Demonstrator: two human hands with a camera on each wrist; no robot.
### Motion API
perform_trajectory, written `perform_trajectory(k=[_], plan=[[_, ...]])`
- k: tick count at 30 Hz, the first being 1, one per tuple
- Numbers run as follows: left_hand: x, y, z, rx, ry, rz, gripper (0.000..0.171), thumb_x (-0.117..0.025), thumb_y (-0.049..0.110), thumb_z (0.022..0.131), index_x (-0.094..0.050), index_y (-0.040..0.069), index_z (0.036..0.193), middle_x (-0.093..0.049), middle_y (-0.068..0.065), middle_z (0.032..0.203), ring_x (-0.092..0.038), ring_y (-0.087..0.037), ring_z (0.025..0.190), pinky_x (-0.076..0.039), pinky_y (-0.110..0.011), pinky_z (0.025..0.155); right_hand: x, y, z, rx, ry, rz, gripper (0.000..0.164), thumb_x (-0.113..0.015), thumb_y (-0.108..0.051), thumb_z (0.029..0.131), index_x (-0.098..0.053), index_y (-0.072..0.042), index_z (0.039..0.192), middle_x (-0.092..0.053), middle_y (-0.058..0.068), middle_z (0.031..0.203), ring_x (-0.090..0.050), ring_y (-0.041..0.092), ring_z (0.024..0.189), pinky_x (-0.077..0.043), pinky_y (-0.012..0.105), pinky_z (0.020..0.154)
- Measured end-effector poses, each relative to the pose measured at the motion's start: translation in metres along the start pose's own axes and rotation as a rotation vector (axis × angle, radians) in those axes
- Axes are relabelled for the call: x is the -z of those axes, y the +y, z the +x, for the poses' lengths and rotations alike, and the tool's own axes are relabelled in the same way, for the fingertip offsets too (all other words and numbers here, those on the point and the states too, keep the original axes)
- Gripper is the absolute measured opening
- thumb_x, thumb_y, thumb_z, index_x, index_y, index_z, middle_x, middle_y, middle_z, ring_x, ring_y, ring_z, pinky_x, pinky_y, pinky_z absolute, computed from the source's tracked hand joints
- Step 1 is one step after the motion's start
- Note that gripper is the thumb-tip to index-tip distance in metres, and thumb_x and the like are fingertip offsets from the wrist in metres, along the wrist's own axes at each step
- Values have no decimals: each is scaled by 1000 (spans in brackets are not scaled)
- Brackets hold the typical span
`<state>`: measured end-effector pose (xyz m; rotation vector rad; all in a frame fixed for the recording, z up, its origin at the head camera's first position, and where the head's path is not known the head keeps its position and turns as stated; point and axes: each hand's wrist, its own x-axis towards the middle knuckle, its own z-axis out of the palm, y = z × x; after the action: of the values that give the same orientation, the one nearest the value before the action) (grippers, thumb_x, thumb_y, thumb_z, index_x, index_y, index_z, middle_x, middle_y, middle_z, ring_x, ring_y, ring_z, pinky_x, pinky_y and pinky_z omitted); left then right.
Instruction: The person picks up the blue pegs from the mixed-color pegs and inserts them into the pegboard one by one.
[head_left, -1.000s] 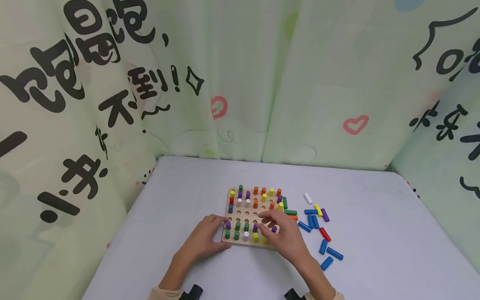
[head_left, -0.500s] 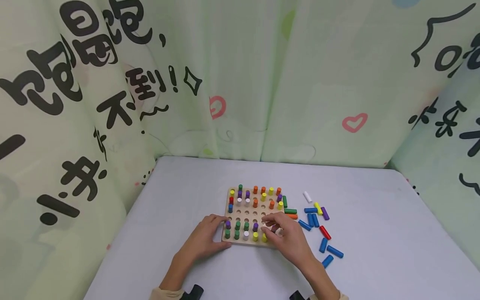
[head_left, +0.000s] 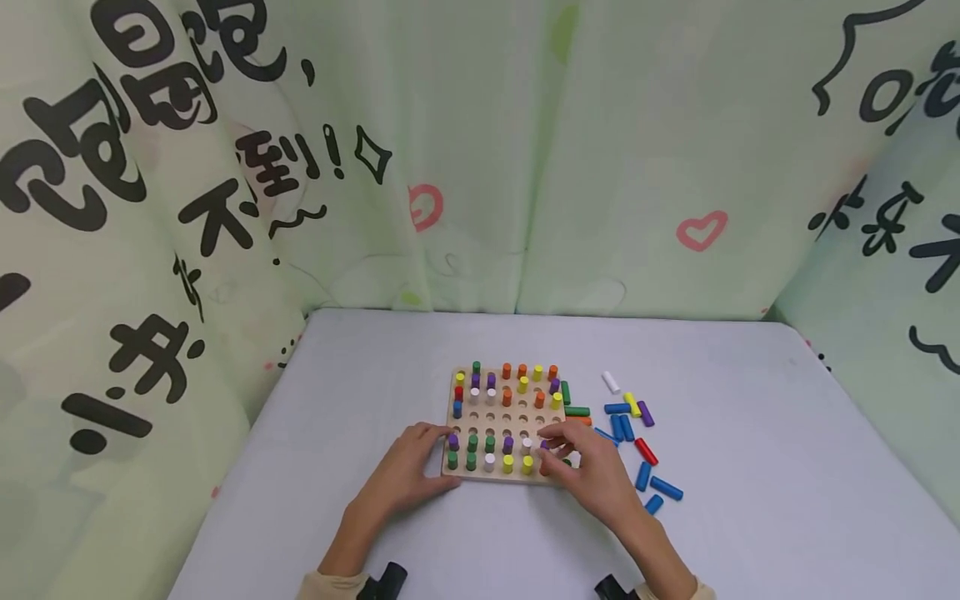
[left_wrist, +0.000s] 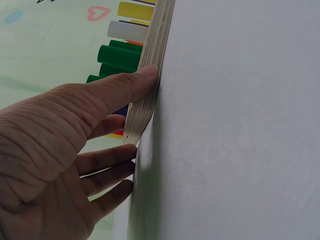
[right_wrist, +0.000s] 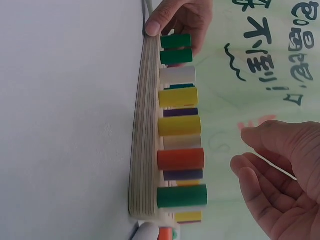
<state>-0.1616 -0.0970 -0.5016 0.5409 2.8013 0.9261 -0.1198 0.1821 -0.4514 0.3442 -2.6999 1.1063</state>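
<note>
A square wooden pegboard (head_left: 480, 476) lies on the table, with upright coloured pegs in many of its holes. My left hand (head_left: 412, 457) holds the board at its near left corner. In the left wrist view its thumb lies on the layered front edge, the index finger behind at the side. Over the board's right part hovers my right hand (head_left: 592, 467), nothing visible between its parted thumb and fingers. Closest to it in the right wrist view are a green peg (right_wrist: 182, 196) and an orange peg (right_wrist: 181, 159) at the front row. A white peg (head_left: 527, 446) stands in the second row.
Loose blue pegs (head_left: 666, 488), a red peg (head_left: 646, 452), a purple peg (head_left: 646, 413), a yellow peg (head_left: 633, 405) and a white peg (head_left: 611, 382) lie right of the board. Green pegs (head_left: 577, 411) lie against its right edge. A printed curtain (head_left: 600, 167) surrounds the table.
My right hand has shifted rightward over the board, uncovering the white peg in the second row. The left hand has kept its hold at the corner. The head view has tilted slightly.
</note>
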Motion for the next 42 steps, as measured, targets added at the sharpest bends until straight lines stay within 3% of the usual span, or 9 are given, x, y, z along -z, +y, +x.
perform_trajectory(k=[9,18,27,36,42], plan=[[0,-2,-2,32,11,-6,72,-88,36,80,-58,12,141,-58,-14,138,-53,-35,131,-46,-54,110,9,12,0,28,48,-28,30,-83,-3,83,-72,-6,111,-73,4,104,-69,17,89,-61,25,76],[-2,-2,-2,14,8,-1,72,-88,36,80,-58,12,140,-59,-13,136,-55,-34,127,-48,-53,108,20,27,-2,38,99,-70,30,-84,-1,82,-73,-3,110,-74,8,99,-69,19,85,-63,34,72],[-1,-2,-1,2,4,4,72,-88,36,80,-58,12,140,-59,-13,136,-55,-34,128,-47,-52,109,22,45,-6,31,122,-83,27,-82,2,82,-73,-1,108,-73,5,92,-66,13,78,-63,33,68],[-1,-1,2,-2,-1,13,72,-87,38,81,-57,12,141,-59,-12,136,-54,-33,129,-47,-52,109,28,56,-5,-81,54,-112,25,-80,-7,87,-72,-1,109,-74,9,100,-66,16,81,-56,21,67],[0,0,1,1,-5,13,72,-87,37,81,-57,12,142,-59,-12,137,-54,-34,130,-47,-52,110,33,61,-5,-141,15,-136,26,-78,-10,89,-71,-1,112,-74,10,101,-64,16,83,-53,20,66]])
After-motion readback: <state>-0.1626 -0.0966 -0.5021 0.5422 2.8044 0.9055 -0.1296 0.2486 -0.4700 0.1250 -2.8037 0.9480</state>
